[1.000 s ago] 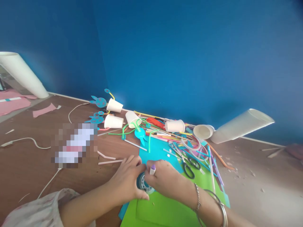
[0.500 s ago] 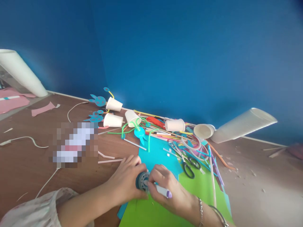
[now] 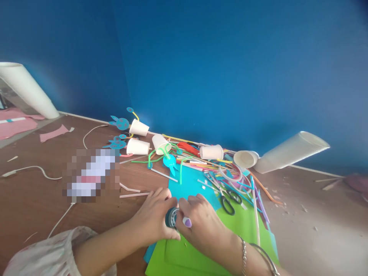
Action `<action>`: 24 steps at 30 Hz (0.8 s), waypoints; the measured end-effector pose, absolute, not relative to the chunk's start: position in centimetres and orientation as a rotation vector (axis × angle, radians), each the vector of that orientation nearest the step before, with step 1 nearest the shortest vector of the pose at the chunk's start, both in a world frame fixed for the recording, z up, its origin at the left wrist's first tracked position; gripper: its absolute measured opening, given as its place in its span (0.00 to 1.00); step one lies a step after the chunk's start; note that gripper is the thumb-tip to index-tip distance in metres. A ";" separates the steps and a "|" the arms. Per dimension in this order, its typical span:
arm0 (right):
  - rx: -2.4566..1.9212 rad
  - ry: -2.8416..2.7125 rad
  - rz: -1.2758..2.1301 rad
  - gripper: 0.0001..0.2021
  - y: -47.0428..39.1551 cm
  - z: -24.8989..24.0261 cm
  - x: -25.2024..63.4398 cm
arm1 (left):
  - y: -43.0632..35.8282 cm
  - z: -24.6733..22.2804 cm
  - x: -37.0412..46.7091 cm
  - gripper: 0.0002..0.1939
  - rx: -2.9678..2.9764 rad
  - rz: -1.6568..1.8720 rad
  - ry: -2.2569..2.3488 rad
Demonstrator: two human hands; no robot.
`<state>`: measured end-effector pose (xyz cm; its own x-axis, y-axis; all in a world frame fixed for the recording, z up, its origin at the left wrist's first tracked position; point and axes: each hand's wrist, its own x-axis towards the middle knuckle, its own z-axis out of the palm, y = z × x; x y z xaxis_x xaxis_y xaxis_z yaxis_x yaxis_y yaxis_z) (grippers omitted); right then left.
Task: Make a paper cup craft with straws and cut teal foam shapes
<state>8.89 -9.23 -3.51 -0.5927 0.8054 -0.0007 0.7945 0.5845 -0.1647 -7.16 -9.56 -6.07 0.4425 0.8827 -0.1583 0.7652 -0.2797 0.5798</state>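
Note:
My left hand (image 3: 156, 214) is closed round a dark round spool-like piece (image 3: 170, 218) with a pale ringed face; its exact kind is unclear. My right hand (image 3: 198, 218) grips a white marker with a purple end (image 3: 186, 222). The marker's other end is hidden by my fingers, close against the round piece. Both hands are over green paper (image 3: 241, 237) and blue paper (image 3: 189, 188). Just beyond, black-handled scissors (image 3: 228, 203) lie open. A blue paper rabbit head (image 3: 170, 162) with green straws is joined to a paper cup (image 3: 161, 144).
Several more paper cups (image 3: 138, 146) lie along the blue wall, two with rabbit heads. A heap of straws (image 3: 201, 165) and a tape roll (image 3: 230, 174) spread behind the paper. A long stack of cups (image 3: 290, 153) lies at right, another (image 3: 28, 90) leans at left. A white cable (image 3: 61, 220) crosses the floor.
My right hand has turned and shifted slightly up, so the marker now points more toward me and shows less of its barrel. My left hand keeps hold of the round piece.

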 end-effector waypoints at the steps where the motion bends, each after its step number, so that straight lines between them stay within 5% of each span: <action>1: -1.422 -2.759 0.252 0.06 -9.0 -3.1 8.4 | -9.6 -6.1 -7.1 0.21 2.112 0.259 1.382; 9: -1.675 -2.702 0.613 0.10 -7.3 -2.6 7.1 | -9.4 -6.0 -7.2 0.28 2.064 0.233 1.383; 17: -1.603 -1.665 1.407 0.10 -7.1 -4.3 10.6 | -9.6 -6.0 -7.3 0.31 2.050 0.245 1.389; 24: -1.528 -1.227 1.345 0.20 -6.7 -4.6 14.1 | -9.5 -6.0 -7.3 0.32 2.065 0.269 1.386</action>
<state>14.14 -6.71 -4.64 -0.0101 0.9631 -0.2690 0.1791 -0.2629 -0.9481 -7.29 -9.50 -6.02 0.4259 0.8885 -0.1710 0.7601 -0.2488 0.6003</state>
